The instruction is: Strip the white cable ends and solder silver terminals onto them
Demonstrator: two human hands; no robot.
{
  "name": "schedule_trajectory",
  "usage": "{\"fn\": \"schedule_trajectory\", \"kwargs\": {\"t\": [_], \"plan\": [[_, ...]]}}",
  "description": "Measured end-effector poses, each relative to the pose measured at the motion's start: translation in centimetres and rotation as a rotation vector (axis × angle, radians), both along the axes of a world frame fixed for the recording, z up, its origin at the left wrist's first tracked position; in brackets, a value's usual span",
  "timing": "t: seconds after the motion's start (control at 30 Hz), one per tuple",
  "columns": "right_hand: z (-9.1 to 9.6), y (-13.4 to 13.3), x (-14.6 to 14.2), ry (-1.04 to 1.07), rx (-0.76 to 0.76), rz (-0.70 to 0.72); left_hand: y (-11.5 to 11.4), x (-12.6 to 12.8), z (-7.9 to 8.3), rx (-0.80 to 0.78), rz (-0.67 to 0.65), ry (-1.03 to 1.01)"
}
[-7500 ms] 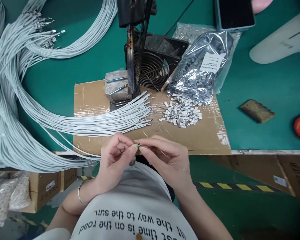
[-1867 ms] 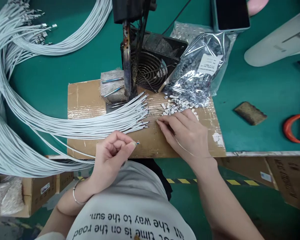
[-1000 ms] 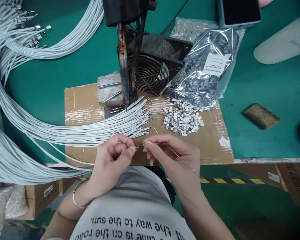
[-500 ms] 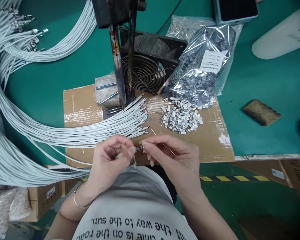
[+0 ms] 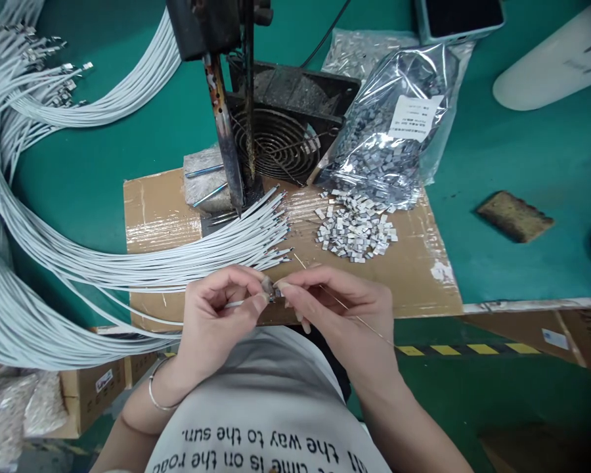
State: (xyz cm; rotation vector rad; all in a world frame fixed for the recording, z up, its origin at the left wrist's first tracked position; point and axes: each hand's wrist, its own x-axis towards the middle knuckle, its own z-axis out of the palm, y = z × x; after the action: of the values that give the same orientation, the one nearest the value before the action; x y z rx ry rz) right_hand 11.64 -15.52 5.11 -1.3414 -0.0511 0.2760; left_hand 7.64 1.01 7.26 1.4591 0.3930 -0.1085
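Note:
My left hand [image 5: 220, 312] pinches the stripped end of a thin white cable [image 5: 234, 303] just over the front edge of the cardboard sheet [image 5: 162, 210]. My right hand [image 5: 335, 309] meets it fingertip to fingertip, pinching a tiny grey metal piece [image 5: 274, 293] against the cable end. A thin strand of wire [image 5: 345, 309] also runs across my right hand. A bundle of white cables [image 5: 187, 253] lies on the cardboard just beyond my hands, ends pointing right. A loose heap of small metal pieces [image 5: 355, 226] sits further right.
A soldering iron on a black stand [image 5: 224, 125] and a black fan [image 5: 280, 131] stand behind the cardboard. A clear bag of metal pieces [image 5: 389, 144] lies at the back right. A brown sponge [image 5: 515, 215] rests on the green table [image 5: 522, 157]. Cable loops [image 5: 10, 197] fill the left.
My right hand went to the heap of metal pieces, came back to my left hand, and the fingertips have now closed together on the cable end.

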Motion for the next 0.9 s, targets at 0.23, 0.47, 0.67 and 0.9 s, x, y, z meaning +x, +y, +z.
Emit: {"fn": "schedule_trajectory", "kwargs": {"t": [0.23,0.47,0.67,0.9], "plan": [[0.13,0.11,0.08,0.02,-0.009,0.01,-0.04,-0.08,-0.1,0.044,0.015,0.007],[0.0,0.09,0.08,0.038,0.04,0.019,-0.05,-0.16,-0.18,0.018,-0.005,0.012],[-0.02,0.1,0.11,0.047,0.04,0.016,-0.21,-0.11,-0.23,0.019,0.014,0.007],[-0.21,0.09,0.11,0.022,0.057,0.014,-0.34,0.13,-0.07,0.029,0.026,0.002]]}}
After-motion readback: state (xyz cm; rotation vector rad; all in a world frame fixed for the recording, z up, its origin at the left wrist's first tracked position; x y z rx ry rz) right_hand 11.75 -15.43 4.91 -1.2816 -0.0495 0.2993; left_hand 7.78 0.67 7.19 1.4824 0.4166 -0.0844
